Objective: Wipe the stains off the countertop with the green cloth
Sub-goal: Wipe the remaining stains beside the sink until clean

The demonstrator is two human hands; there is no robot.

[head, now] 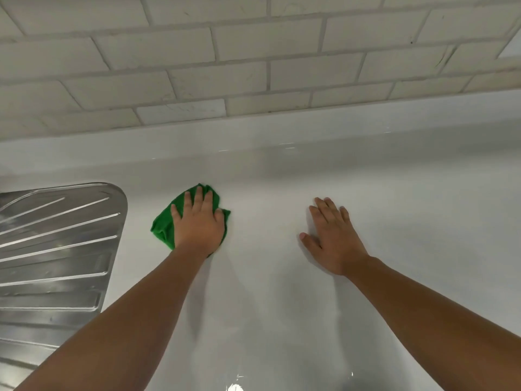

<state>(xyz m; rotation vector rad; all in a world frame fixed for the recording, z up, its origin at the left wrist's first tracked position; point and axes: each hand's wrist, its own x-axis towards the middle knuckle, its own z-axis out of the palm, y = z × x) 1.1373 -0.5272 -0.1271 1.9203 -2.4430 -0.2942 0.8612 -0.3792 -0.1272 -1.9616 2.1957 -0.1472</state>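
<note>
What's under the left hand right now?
The green cloth, pressed onto the white countertop by the left hand. Its edges show around the hand; any stain beneath is covered.

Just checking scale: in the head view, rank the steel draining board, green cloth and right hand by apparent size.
Largest: steel draining board.
Then right hand and green cloth, too alike to rank; left hand covers much of the cloth.

Bright green crumpled microfibre cloth point(162, 230), one solid colour, vivid against the glossy plain white bench point(394, 193). Behind it, off-white rectangular wall tiles point(253, 43) in a staggered brick pattern, pale grey grout lines between. Over on the left, the silver stainless-steel draining board point(56, 249), striped with fanning raised ridges
</note>
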